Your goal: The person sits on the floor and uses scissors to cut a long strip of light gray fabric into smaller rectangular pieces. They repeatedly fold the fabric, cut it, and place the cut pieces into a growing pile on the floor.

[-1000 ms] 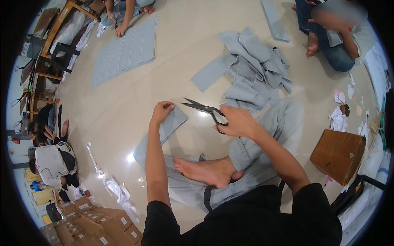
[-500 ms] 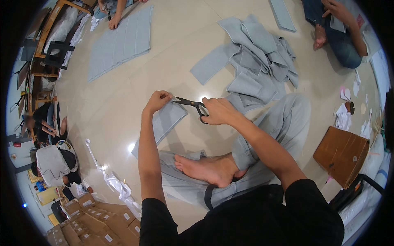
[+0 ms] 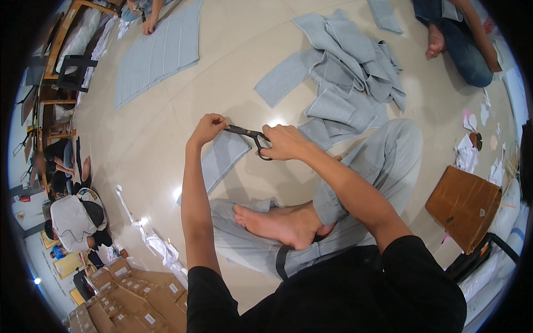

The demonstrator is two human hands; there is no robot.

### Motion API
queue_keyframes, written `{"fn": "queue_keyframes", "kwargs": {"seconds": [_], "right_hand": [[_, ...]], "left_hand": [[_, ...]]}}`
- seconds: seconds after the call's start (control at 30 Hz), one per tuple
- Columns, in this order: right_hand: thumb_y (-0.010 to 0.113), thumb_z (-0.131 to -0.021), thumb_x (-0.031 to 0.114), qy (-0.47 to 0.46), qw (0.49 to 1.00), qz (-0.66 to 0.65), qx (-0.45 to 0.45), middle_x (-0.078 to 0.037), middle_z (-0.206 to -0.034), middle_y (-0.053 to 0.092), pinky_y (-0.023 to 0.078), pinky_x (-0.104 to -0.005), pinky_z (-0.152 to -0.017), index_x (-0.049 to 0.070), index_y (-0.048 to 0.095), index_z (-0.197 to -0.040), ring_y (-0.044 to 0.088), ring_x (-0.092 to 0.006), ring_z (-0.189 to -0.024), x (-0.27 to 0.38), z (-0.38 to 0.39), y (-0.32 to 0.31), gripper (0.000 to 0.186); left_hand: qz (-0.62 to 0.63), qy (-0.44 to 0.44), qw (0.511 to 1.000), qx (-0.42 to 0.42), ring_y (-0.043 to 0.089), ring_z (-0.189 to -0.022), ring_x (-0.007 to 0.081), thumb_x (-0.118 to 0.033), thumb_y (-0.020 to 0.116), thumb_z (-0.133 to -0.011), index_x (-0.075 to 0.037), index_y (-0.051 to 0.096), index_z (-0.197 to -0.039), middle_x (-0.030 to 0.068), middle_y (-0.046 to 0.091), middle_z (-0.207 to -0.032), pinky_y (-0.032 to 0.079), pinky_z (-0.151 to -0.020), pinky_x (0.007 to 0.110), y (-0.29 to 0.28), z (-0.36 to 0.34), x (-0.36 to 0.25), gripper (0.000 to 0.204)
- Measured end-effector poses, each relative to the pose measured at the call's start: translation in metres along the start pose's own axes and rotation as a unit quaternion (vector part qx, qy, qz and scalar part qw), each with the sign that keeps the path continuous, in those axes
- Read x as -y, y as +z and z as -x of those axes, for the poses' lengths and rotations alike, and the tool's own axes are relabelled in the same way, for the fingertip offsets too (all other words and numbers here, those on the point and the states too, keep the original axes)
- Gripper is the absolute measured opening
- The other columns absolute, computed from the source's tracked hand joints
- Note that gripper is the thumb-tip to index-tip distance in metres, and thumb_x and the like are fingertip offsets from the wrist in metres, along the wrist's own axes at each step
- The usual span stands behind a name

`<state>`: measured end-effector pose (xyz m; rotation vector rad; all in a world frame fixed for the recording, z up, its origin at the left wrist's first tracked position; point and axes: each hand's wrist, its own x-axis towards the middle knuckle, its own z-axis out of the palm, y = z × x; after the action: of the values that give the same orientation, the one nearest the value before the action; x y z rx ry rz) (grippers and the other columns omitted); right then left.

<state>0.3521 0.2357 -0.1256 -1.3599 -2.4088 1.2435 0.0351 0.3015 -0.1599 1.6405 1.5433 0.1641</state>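
My left hand (image 3: 210, 127) pinches the upper corner of a long light-grey fabric strip (image 3: 221, 160), which hangs down toward my bent leg. My right hand (image 3: 286, 142) grips black scissors (image 3: 245, 132) by the handles, their blades nearly closed and reaching to my left fingertips; the exact spot between the tips is too small to make out. Beyond my hands lies a tangled pile of grey fabric strips (image 3: 350, 72) on the tiled floor (image 3: 166, 133).
Co-workers sit at the upper left (image 3: 149, 22), upper right (image 3: 466, 50) and far left (image 3: 75, 213). Grey fabric panels (image 3: 155, 58) lie ahead. A brown box (image 3: 461, 202) and paper scraps (image 3: 466, 155) are right; stacked cartons (image 3: 133, 302) and white scraps (image 3: 155, 244) are left.
Both hands have moved forward and up in the view. The scissors have come to my left fingertips, and their blades have gone from apart to nearly closed.
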Motion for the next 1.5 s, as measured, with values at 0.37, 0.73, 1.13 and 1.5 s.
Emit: {"fn": "queue_keyframes", "kwargs": {"seconds": [0.37, 0.73, 1.13, 1.5], "right_hand": [[0.075, -0.081, 0.038, 0.011, 1.0, -0.026, 0.01, -0.025, -0.087, 0.07, 0.057, -0.051, -0.073, -0.004, 0.063, -0.098, 0.071, -0.0443, -0.082, 0.001, 0.002, -0.003, 0.047], [0.076, -0.082, 0.035, 0.007, 0.999, -0.039, 0.008, -0.026, -0.088, 0.07, 0.057, -0.0511, -0.074, -0.005, 0.063, -0.097, 0.071, -0.0448, -0.083, 0.003, 0.003, -0.004, 0.045], [0.076, -0.084, 0.029, 0.034, 0.999, -0.017, -0.037, -0.026, -0.088, 0.071, 0.057, -0.052, -0.073, -0.005, 0.061, -0.102, 0.071, -0.0448, -0.083, -0.012, 0.018, -0.005, 0.041], [0.075, -0.085, 0.019, 0.019, 0.996, 0.018, 0.088, -0.021, -0.099, 0.07, 0.056, -0.0512, -0.081, -0.001, 0.059, -0.109, 0.07, -0.0421, -0.095, -0.02, 0.109, -0.006, 0.035]], "left_hand": [[-0.005, 0.0, 1.0, -0.002, 0.063, -0.09, 0.0179, -0.021, 0.075, -0.094, 0.0, 0.075, -0.092, 0.0063, 0.072, -0.089, 0.049, -0.086, 0.036, 0.0, 0.002, -0.006, 0.021], [-0.017, 0.025, 0.999, -0.023, 0.067, -0.096, 0.0234, -0.019, 0.077, -0.092, 0.001, 0.075, -0.093, 0.0105, 0.072, -0.098, 0.051, -0.088, 0.038, 0.003, 0.001, -0.003, 0.02], [0.028, 0.026, 0.991, -0.125, 0.068, -0.089, 0.024, -0.015, 0.066, -0.095, 0.002, 0.073, -0.097, 0.0125, 0.073, -0.093, 0.053, -0.086, 0.038, 0.001, 0.017, -0.02, 0.019], [-0.053, -0.035, 0.998, 0.008, 0.071, -0.087, 0.0292, -0.022, 0.064, -0.095, 0.0, 0.071, -0.099, 0.0187, 0.073, -0.093, 0.054, -0.08, 0.04, 0.074, 0.13, -0.067, 0.024]]}}
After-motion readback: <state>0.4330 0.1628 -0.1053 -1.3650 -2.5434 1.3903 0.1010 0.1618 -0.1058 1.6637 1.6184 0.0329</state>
